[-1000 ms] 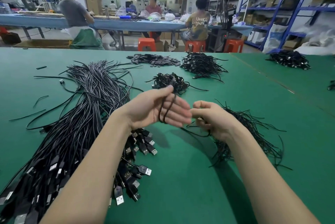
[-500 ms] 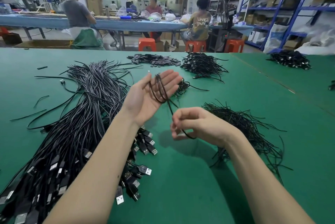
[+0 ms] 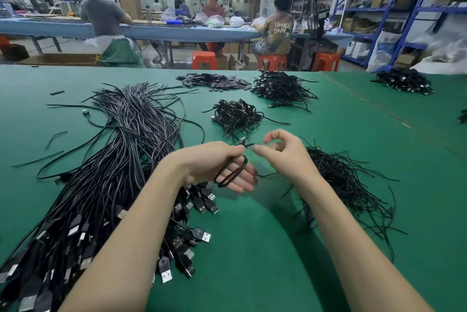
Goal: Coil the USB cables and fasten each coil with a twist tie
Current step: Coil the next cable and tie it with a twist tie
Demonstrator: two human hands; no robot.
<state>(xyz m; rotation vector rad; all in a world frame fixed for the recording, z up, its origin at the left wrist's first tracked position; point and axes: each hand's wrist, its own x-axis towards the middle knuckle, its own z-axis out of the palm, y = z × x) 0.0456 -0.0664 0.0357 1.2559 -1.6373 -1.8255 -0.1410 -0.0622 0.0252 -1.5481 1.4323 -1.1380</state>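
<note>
My left hand (image 3: 214, 165) holds a coiled black USB cable (image 3: 231, 172) looped across its fingers, thumb pinching the top of the coil. My right hand (image 3: 285, 155) is close to its right, thumb and forefinger pinching the cable's end near the top of the coil. A big bundle of uncoiled black USB cables (image 3: 101, 185) lies left of my arms, plugs toward me. A heap of thin black twist ties (image 3: 346, 182) lies under and right of my right wrist. A small pile of coiled cables (image 3: 236, 115) sits just beyond my hands.
Further piles of coiled cables (image 3: 280, 88) and flat black parts (image 3: 214, 81) lie at the far side of the green table (image 3: 252, 248). Another cable pile (image 3: 404, 81) sits far right. Loose cable ends lie at left. People sit at a blue bench behind.
My left hand turned palm-down and dropped lower with the coil. My right hand rose from below the coil to its top and now pinches the cable end.
</note>
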